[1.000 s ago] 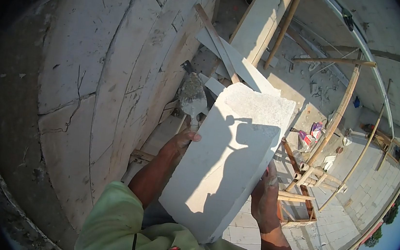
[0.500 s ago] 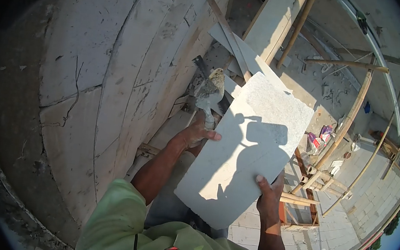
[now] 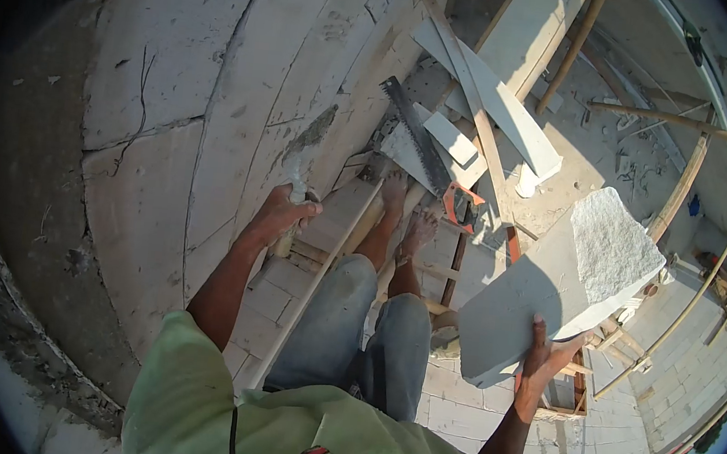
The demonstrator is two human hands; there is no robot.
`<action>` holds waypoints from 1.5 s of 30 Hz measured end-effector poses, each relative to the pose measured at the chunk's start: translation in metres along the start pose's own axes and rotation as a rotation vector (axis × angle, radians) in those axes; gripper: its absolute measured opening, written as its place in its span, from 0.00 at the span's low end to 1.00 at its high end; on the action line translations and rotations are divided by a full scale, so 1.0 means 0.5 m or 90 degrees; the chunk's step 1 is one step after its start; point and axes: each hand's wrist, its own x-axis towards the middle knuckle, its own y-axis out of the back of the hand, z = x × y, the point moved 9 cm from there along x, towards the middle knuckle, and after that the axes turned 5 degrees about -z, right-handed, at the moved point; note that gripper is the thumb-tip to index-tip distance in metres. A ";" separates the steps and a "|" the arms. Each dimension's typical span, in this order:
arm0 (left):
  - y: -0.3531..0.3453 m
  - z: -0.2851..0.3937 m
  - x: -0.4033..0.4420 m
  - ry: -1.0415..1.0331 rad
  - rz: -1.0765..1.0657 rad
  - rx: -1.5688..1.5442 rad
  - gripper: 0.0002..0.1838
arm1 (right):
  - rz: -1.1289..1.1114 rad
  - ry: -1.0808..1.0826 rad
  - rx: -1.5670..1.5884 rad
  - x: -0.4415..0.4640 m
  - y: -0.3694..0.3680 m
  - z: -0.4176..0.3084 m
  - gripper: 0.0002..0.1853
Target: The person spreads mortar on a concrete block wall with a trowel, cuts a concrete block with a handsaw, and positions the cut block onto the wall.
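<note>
My left hand (image 3: 281,214) is closed round the handle of a mortar-smeared trowel (image 3: 308,146), whose blade points up along the block wall (image 3: 244,99). Out to the right, my right hand (image 3: 544,361) grips a pale concrete block (image 3: 548,282) by its lower side. The block is tilted, with a rough, sunlit end face turned up. Between the hands, my bare feet rest on the planks below. A handsaw (image 3: 417,135) with an orange and black handle lies beyond my feet.
Pale boards and offcuts (image 3: 452,139) lie beyond the saw. Bamboo poles (image 3: 682,185) stand and cross at the right, above a wooden frame (image 3: 577,391). A long plank (image 3: 323,276) runs beside my left leg.
My left hand has let go of the block and moved left with the trowel. The block has swung right and turned, held by my right hand alone. My legs and the saw have come into view.
</note>
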 end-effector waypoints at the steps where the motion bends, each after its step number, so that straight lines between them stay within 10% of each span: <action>1: 0.012 -0.018 -0.011 0.003 0.004 -0.002 0.18 | 0.044 0.021 -0.087 -0.004 0.011 0.001 0.61; 24: 0.128 -0.230 -0.181 0.106 0.120 0.144 0.21 | -0.205 0.015 -0.144 -0.112 -0.164 0.142 0.62; 45: 0.252 -0.203 -0.217 0.044 0.015 0.128 0.23 | -0.101 0.050 0.094 0.003 -0.205 0.100 0.50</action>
